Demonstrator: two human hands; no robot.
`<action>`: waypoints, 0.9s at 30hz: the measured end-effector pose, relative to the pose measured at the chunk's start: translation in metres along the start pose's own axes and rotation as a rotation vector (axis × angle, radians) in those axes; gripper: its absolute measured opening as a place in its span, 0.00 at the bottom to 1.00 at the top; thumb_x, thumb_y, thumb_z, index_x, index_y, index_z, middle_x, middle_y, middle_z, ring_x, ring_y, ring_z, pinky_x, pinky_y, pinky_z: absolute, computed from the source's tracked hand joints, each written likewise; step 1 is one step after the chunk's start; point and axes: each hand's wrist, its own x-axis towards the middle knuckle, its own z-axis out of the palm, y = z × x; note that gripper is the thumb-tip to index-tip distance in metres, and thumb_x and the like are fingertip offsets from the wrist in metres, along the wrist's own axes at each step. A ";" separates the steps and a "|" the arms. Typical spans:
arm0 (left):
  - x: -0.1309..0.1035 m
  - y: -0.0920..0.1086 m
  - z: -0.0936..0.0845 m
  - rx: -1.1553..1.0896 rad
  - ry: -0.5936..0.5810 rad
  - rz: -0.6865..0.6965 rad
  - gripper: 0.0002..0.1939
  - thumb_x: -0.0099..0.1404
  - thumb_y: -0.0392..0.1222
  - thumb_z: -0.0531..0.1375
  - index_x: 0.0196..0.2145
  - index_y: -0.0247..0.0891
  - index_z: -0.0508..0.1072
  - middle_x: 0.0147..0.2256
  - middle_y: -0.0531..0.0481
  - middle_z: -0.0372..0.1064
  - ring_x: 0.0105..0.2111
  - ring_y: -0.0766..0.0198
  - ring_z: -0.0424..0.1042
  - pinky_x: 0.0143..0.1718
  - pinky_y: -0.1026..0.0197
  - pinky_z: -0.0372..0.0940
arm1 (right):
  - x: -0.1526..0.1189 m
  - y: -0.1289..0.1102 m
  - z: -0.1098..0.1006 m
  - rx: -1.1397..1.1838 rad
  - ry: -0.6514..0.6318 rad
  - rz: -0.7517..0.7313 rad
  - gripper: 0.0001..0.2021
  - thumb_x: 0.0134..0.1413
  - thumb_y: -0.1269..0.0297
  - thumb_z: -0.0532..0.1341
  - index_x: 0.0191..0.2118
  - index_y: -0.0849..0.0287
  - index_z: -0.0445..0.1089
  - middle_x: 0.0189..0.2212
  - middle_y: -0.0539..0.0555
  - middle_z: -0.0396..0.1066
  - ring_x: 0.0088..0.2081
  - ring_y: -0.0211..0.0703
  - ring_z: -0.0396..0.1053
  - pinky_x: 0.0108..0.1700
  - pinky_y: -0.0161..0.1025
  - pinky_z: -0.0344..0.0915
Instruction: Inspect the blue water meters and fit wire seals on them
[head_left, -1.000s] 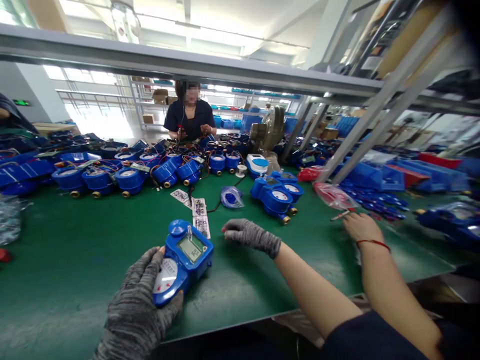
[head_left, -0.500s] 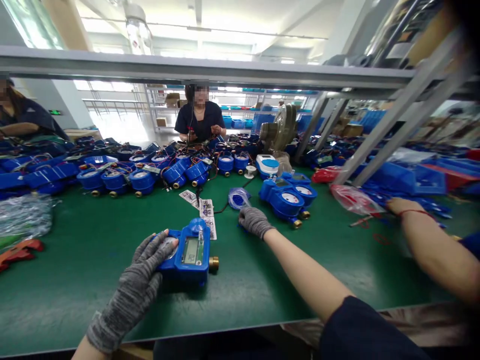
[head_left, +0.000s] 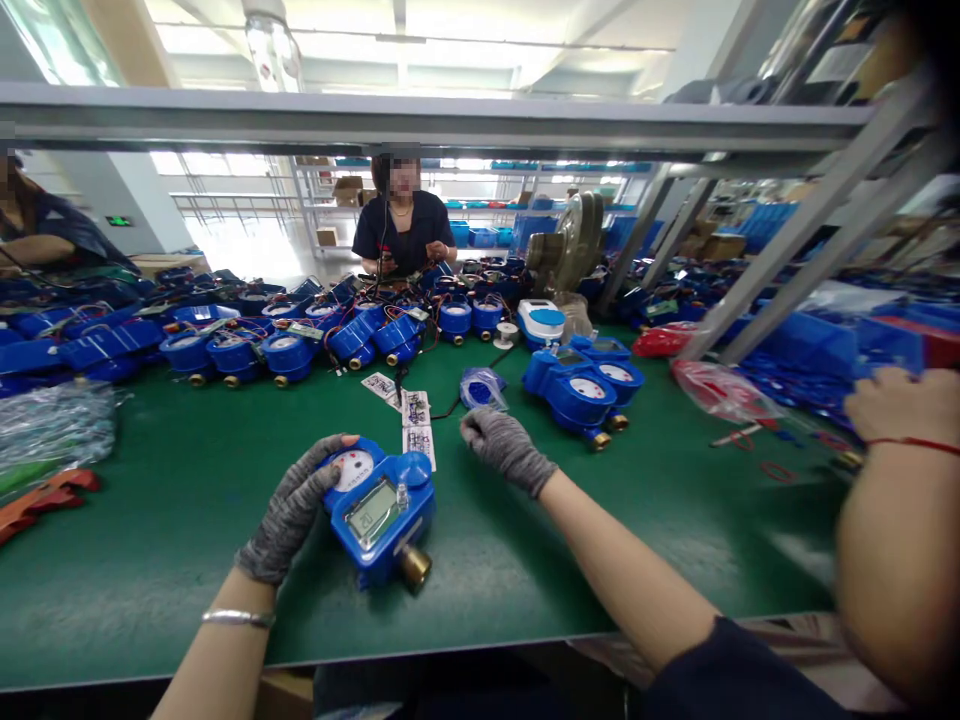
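My gloved left hand (head_left: 292,510) grips the blue water meter (head_left: 379,510) on the green bench (head_left: 150,520), its label apparently unapplied; right hand (head_left: 504,447) rests curled, holding nothing, beside the label strip (head_left: 418,425).

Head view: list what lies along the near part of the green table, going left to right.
Orange-red item at the edge → gloved left hand → blue water meter → printed label strips → gloved right hand → another person's bare forearm.

Label strips (head_left: 415,425): print too small to read.
Meter (head_left: 379,508) display: digits unreadable.
Bare forearm (head_left: 892,560), right edge: blurred, cut off.
Right hand (head_left: 501,448) fingers (head_left: 474,428): tips curled under, contents hidden.
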 end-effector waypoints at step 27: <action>0.018 -0.005 0.004 -0.132 -0.028 0.021 0.17 0.56 0.46 0.67 0.42 0.36 0.76 0.52 0.41 0.71 0.47 0.49 0.72 0.45 0.52 0.68 | -0.098 -0.035 0.040 0.010 0.204 -0.715 0.14 0.65 0.69 0.53 0.52 0.64 0.68 0.42 0.64 0.73 0.43 0.52 0.69 0.47 0.51 0.68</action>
